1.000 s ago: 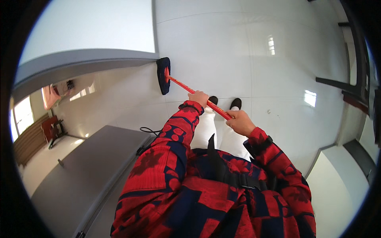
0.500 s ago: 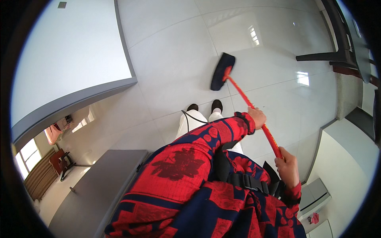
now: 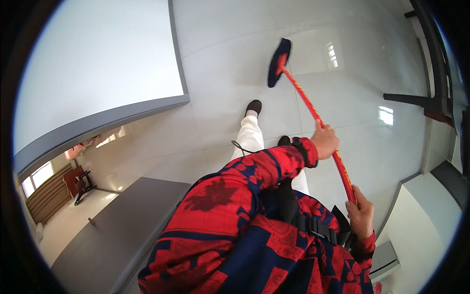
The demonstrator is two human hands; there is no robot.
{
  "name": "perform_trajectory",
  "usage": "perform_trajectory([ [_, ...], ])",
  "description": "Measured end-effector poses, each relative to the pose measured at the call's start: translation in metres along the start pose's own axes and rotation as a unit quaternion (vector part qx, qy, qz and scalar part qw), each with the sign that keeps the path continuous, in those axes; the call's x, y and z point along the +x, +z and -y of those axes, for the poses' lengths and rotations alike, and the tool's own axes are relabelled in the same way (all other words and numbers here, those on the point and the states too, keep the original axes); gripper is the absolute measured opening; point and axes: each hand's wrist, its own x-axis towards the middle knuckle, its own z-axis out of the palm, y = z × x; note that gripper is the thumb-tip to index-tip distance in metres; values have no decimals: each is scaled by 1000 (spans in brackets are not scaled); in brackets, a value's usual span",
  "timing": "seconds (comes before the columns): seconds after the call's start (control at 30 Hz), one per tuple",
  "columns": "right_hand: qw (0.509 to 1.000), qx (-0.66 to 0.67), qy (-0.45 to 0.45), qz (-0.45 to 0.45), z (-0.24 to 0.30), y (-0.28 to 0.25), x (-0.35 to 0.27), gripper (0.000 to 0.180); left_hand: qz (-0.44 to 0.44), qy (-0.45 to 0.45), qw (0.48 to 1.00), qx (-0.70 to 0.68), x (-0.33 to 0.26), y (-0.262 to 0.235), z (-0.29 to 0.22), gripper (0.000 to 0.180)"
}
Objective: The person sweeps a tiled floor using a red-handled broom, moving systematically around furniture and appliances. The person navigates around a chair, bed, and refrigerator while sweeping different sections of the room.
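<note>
A broom with a red, yellow-flecked handle (image 3: 304,97) and a wide dark head (image 3: 279,63) slants across the view. Its head meets the pale floor ahead of my feet. My left hand (image 3: 325,141) is closed round the middle of the handle, its arm reaching across my body. Lower down, near the handle's top end, my right hand (image 3: 361,214) grips it close to my waist. Both sleeves are red and navy patterned. My left shoe (image 3: 253,107) is set forward of the right shoe (image 3: 284,141), which my sleeve partly hides.
A white panel with a grey edge (image 3: 142,109) fills the upper left. Below it is a grey door-like panel (image 3: 117,230) with a small knob. Dark furniture legs (image 3: 411,100) stand at the far right, above a pale wall or cabinet (image 3: 421,215). Shiny tiles (image 3: 230,63) cover the floor.
My left foot has stepped forward. The broom head has shifted farther ahead over the floor and turned slightly. Both hands keep their hold on the handle.
</note>
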Motion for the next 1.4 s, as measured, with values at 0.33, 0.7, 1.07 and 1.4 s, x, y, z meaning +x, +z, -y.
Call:
perform_trajectory([
  [0.33, 962, -83, -124, 229, 154, 135, 147, 29, 27, -234, 971, -45, -133, -56, 219, 9],
  [0.7, 924, -122, -183, 313, 195, 260, 212, 27, 49, -318, 945, -49, -205, -27, 327, 9],
  [1.07, 946, -154, -176, 222, 183, 223, 211, 21, 77, -260, 962, -9, -154, -32, 316, 5],
  [1.4, 991, -121, -47, 37, 122, 10, 146, 32, 128, -62, 989, -47, 71, -25, 137, 12],
])
